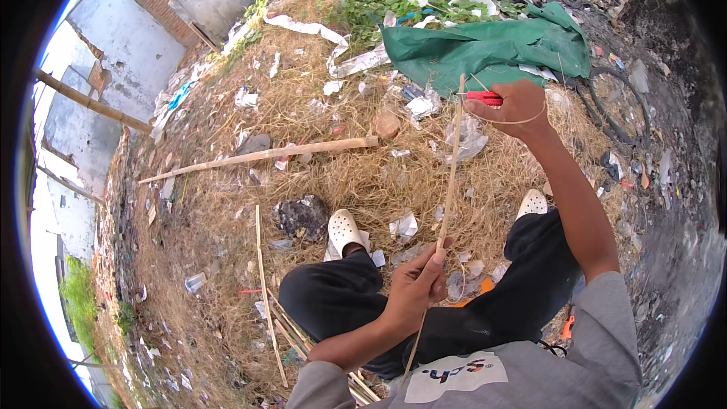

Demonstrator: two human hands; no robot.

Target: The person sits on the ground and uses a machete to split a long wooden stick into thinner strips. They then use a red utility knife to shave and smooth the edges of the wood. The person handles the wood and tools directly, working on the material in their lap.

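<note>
straw-strewn yard, littered all over

a long bamboo pole [261, 156] lay across the dry straw [318, 106], a crumpled green tarp [485, 49] beyond it. white clogs [344, 231] stood beside a dark lump of rubbish [301, 217]; thin bamboo strips [263, 288] lay left, near grey walls [129, 38].

Left hand [419, 282] low near 6 o'clock, fingers pinched shut, forearm bent in from lower left. Right hand [512, 108] extended toward 1 o'clock, fist closed, arm nearly straight.
</note>
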